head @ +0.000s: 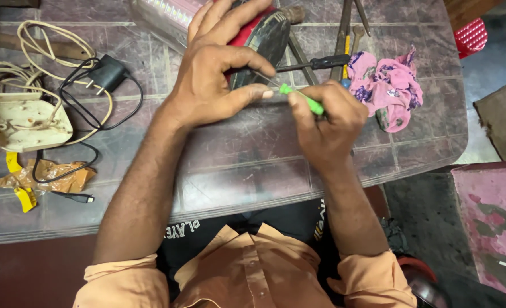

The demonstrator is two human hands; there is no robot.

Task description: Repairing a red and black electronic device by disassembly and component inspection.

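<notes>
My left hand (216, 68) grips a red and black device (264, 34) lying on the tiled table (236, 171), thumb and forefinger pinched at its near edge. Close beside it, my right hand (327, 122) is closed around a screwdriver with a green handle (304, 100). Its thin metal tip points up and left toward the device, next to my left fingertips. My fingers hide most of the handle.
A black-handled screwdriver (321, 63), other tools (344, 34) and a pink floral cloth (387, 88) lie at the back right. At left are a cream extension box (25, 122) with coiled cord, a black charger (107, 71) and crumpled wrapper (42, 179). A white lamp panel (162, 14) sits at the back.
</notes>
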